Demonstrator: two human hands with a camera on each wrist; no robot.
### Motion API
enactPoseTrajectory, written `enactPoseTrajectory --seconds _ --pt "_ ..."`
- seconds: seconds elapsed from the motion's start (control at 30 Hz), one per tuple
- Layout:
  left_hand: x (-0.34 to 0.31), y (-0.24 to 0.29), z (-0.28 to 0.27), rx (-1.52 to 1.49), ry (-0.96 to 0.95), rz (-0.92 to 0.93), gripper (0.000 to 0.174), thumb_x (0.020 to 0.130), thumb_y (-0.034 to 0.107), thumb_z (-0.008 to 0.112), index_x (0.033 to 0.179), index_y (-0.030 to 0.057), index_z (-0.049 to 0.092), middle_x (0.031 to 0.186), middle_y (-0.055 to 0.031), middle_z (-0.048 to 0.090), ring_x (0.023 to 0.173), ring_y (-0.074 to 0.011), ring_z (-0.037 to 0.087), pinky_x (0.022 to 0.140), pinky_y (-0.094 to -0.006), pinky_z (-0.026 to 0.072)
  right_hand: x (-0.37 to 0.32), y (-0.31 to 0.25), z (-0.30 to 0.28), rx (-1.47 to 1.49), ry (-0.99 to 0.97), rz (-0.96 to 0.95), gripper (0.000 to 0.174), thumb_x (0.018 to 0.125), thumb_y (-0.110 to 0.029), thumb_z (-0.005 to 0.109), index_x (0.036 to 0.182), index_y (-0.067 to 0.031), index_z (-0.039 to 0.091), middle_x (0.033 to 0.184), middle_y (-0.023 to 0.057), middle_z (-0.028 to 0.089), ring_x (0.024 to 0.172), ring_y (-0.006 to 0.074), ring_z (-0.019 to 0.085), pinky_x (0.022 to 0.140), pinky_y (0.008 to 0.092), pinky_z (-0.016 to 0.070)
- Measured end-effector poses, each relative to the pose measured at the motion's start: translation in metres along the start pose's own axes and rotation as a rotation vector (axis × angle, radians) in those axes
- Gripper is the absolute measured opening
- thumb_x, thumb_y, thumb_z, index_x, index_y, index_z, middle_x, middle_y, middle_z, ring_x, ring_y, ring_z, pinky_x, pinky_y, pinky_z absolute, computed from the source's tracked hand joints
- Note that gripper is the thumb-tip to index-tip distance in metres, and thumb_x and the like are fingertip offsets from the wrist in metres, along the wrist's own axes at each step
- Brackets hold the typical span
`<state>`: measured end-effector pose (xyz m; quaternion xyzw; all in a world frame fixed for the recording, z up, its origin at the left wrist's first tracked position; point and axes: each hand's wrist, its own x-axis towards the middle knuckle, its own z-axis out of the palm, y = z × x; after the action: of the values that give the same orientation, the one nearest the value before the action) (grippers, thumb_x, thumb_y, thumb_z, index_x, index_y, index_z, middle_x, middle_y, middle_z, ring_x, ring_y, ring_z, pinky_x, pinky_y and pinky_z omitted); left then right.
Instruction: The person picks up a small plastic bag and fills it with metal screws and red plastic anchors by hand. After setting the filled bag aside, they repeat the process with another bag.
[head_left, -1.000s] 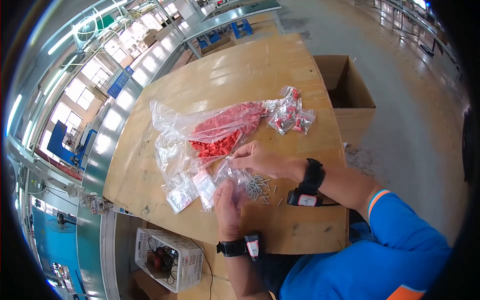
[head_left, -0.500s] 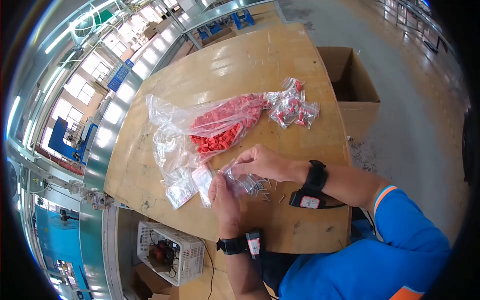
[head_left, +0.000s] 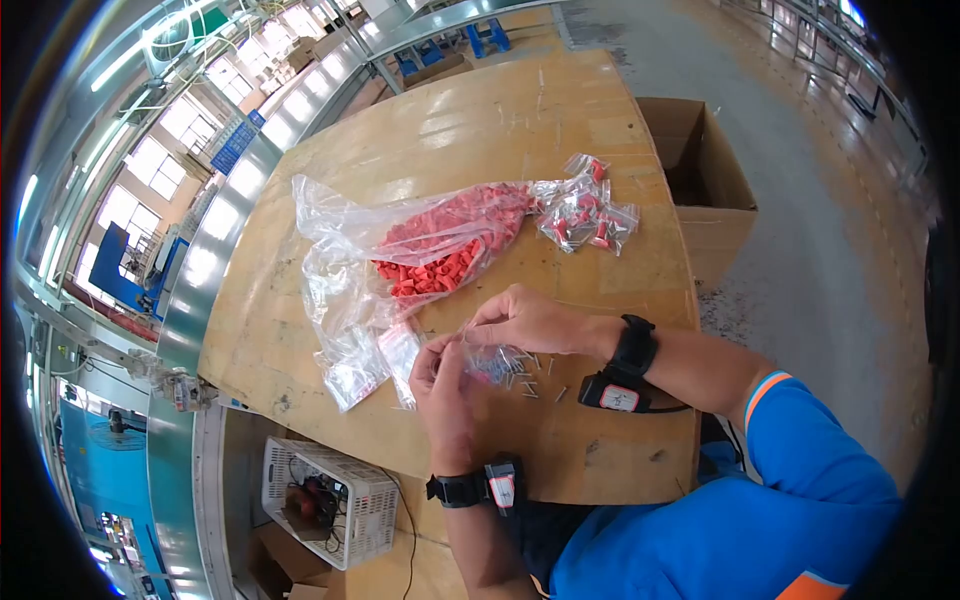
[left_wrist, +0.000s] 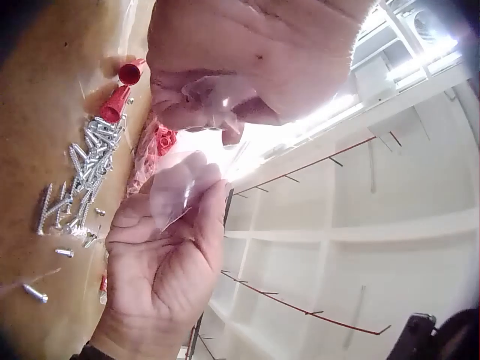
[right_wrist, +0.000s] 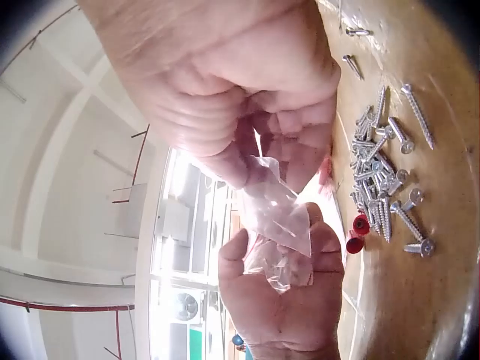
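Note:
A small clear plastic bag (right_wrist: pixel 277 217) is between the two hands above the wooden table (head_left: pixel 600 450). My left hand (head_left: pixel 440 395) pinches one side with curled fingers and thumb. My right hand (head_left: pixel 538 322), (right_wrist: pixel 240 82) grips the other side between thumb and fingers. In the left wrist view, the bag's clear film (left_wrist: pixel 174 191) shows at the right hand's fingertips. Silver screws (head_left: pixel 527 380), (left_wrist: pixel 90 169) lie in a loose pile beside the hands, with two red caps (left_wrist: pixel 115 103), (right_wrist: pixel 361 224) at the pile's edge.
A large clear bag of red caps (head_left: pixel 430 272) lies beyond the hands, near flat small bags (head_left: pixel 350 380). Filled bags (head_left: pixel 585 215) sit at the far right. A cardboard box (head_left: pixel 715 225) stands past the right edge; a white crate (head_left: pixel 370 515) is below the left.
My left hand's fingers have closed in on the small bag near my right fingertips. My right hand has moved slightly right since the earliest frame. The view has shifted a little.

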<state>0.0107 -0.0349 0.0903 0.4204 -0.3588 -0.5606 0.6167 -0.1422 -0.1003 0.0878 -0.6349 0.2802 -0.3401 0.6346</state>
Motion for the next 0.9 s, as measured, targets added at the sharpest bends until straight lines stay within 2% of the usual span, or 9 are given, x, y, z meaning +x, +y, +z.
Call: enactPoseTrajectory --seconds 0.13,0.23,0.3,0.4,0.43,0.53,0.63,0.73,0.9 --pt "0.000 -0.004 -0.004 0.241 0.044 0.131 0.012 0.086 0.011 0.060 0.086 -0.0009 0.060 0.070 -0.0030 0.060 0.053 -0.0068 0.054 0.047 -0.0170 0.0418 0.000 0.000 -0.003 -0.154 -0.024 -0.028 0.024 0.086 -0.019 0.061 0.099 0.0013 0.065 0.080 0.0026 0.065 0.070 0.0050 0.055 0.063 0.0220 0.0453" --pt "0.000 -0.005 -0.003 0.371 0.070 0.249 0.009 0.086 0.007 0.060 0.081 0.0000 0.058 0.067 -0.0020 0.058 0.053 -0.0074 0.055 0.047 -0.0176 0.0426 -0.002 -0.006 -0.003 -0.152 -0.026 -0.003 0.023 0.085 -0.019 0.061 0.096 0.0011 0.065 0.077 0.0017 0.065 0.071 0.0047 0.054 0.064 0.0224 0.0450" --pt "-0.002 -0.002 0.001 0.354 0.077 0.288 0.011 0.085 0.006 0.060 0.076 0.0013 0.056 0.065 -0.0002 0.055 0.053 -0.0051 0.052 0.048 -0.0170 0.0405 -0.002 -0.008 -0.002 -0.077 -0.015 0.062 0.023 0.084 -0.019 0.062 0.094 0.0016 0.065 0.077 0.0016 0.064 0.071 0.0048 0.054 0.064 0.0225 0.0446" --pt "-0.003 -0.003 -0.003 0.418 0.093 0.342 0.017 0.086 0.007 0.060 0.072 0.0050 0.051 0.063 0.0047 0.048 0.054 -0.0017 0.040 0.048 -0.0173 0.0307 0.002 0.000 0.002 -0.108 0.171 -0.236 0.020 0.082 -0.018 0.063 0.088 0.0018 0.065 0.069 0.0023 0.062 0.063 0.0063 0.053 0.059 0.0241 0.0444" --pt "-0.002 -0.004 -0.005 0.454 0.099 0.360 0.018 0.086 0.008 0.059 0.071 0.0065 0.049 0.062 0.0067 0.045 0.055 -0.0006 0.034 0.049 -0.0177 0.0263 0.001 -0.001 0.002 -0.114 0.170 -0.230 0.021 0.082 -0.018 0.063 0.088 0.0019 0.065 0.070 0.0027 0.063 0.065 0.0063 0.054 0.060 0.0240 0.0445" --pt "-0.002 -0.006 -0.008 0.484 0.098 0.410 0.020 0.084 0.005 0.061 0.070 0.0072 0.048 0.061 0.0076 0.041 0.054 -0.0003 0.032 0.048 -0.0175 0.0243 -0.004 -0.014 0.000 -0.161 0.135 -0.208 0.021 0.082 -0.018 0.064 0.089 0.0017 0.065 0.075 0.0025 0.064 0.070 0.0057 0.054 0.063 0.0232 0.0445" --pt "-0.002 -0.006 -0.007 0.348 0.068 0.404 0.018 0.078 -0.002 0.066 0.070 0.0039 0.051 0.065 0.0039 0.047 0.057 -0.0005 0.041 0.050 -0.0158 0.0333 -0.005 -0.014 -0.001 -0.189 0.041 -0.157 0.021 0.083 -0.018 0.064 0.091 0.0012 0.064 0.081 0.0013 0.064 0.074 0.0044 0.054 0.064 0.0217 0.0442" --pt "-0.003 -0.003 0.003 0.372 0.062 0.388 0.022 0.079 -0.002 0.065 0.068 0.0060 0.048 0.061 0.0072 0.037 0.055 -0.0005 0.032 0.049 -0.0168 0.0255 -0.002 -0.006 -0.001 -0.095 -0.029 -0.089 0.021 0.084 -0.017 0.064 0.092 0.0022 0.064 0.081 0.0024 0.065 0.074 0.0044 0.055 0.065 0.0214 0.0448" --pt "-0.001 -0.004 0.000 0.423 0.008 0.394 0.013 0.077 -0.005 0.065 0.074 0.0034 0.055 0.067 0.0032 0.051 0.062 -0.0018 0.044 0.056 -0.0165 0.0367 -0.002 -0.007 -0.003 -0.028 -0.030 -0.079 0.021 0.081 -0.017 0.065 0.089 0.0026 0.066 0.075 0.0047 0.066 0.066 0.0059 0.056 0.061 0.0226 0.0454"
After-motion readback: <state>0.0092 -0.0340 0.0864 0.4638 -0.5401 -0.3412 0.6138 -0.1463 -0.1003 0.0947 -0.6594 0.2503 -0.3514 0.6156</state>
